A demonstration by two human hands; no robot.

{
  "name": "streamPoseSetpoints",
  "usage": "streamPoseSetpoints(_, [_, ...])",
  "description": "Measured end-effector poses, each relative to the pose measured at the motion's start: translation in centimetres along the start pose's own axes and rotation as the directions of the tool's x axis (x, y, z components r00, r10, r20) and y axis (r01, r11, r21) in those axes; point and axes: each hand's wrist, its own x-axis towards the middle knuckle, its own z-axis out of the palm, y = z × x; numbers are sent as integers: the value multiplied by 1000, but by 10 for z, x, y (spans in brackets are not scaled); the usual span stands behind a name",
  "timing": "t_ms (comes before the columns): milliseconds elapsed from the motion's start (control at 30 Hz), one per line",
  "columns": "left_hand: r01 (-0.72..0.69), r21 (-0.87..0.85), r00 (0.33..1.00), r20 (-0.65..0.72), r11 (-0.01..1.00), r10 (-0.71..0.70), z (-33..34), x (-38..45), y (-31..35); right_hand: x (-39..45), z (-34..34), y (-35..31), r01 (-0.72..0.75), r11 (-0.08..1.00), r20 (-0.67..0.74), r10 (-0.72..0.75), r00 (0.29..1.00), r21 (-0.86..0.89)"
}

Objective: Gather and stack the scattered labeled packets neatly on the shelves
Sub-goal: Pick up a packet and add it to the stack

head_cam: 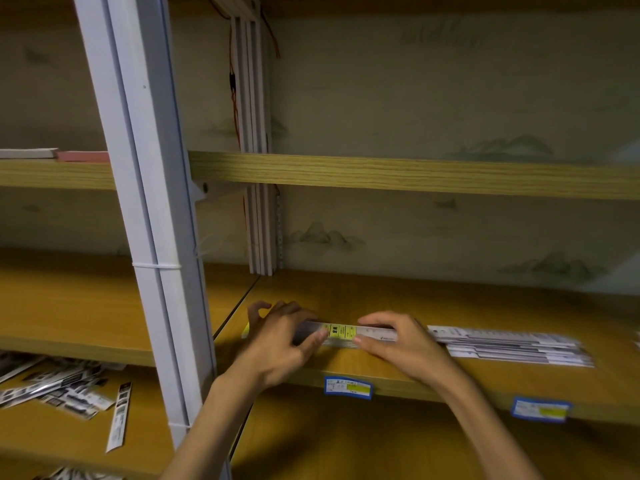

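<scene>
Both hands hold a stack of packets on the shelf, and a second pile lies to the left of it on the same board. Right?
Not quite. In the head view both hands hold the stack, but the second pile lies to its right on that shelf.

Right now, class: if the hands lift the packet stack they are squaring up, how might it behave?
The packet stack is long and thin, so it probably sags unless both hands hold it. Its loose layers may slide apart, like the fanned pile beside it.
</scene>
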Motion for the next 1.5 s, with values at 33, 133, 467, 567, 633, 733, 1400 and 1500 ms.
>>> streamPoseSetpoints(33, [1, -5, 1000, 1, 1000, -1, 0, 0, 0, 0, 0, 0, 6, 1000, -4, -6, 1000, -7])
streamPoseSetpoints(133, [1, 10, 1000, 2, 1000, -1, 1, 0, 0, 1, 1, 0, 11, 999, -6, -11, 1000, -38])
streamPoseSetpoints(467, [-7, 80, 999, 36, 997, 4, 3, 2, -1, 1, 2, 0, 7, 997, 10, -7, 1000, -78])
streamPoseSetpoints(567, [-1, 77, 999, 33, 997, -1, 4, 2, -1, 1, 1, -1, 6, 997, 18, -5, 1000, -79])
streamPoseSetpoints(633, [-12, 74, 999, 32, 997, 10, 4, 2, -1, 2, 0, -1, 10, 997, 23, -8, 1000, -81])
streamPoseSetpoints(733, [-24, 66, 999, 46, 998, 21, 3, 1, -1, 1, 0, -2, 3, 997, 15, -2, 1000, -73])
streamPoseSetpoints(1400, [40, 54, 964, 259, 998, -53, -25, 9, 5, -14, -24, -26, 99, 852, 166, -15, 986, -514])
streamPoseSetpoints(1500, [112, 70, 926, 356, 991, -130, -40, 14, 7, -11, -33, -31, 87, 823, 181, 20, 983, -562])
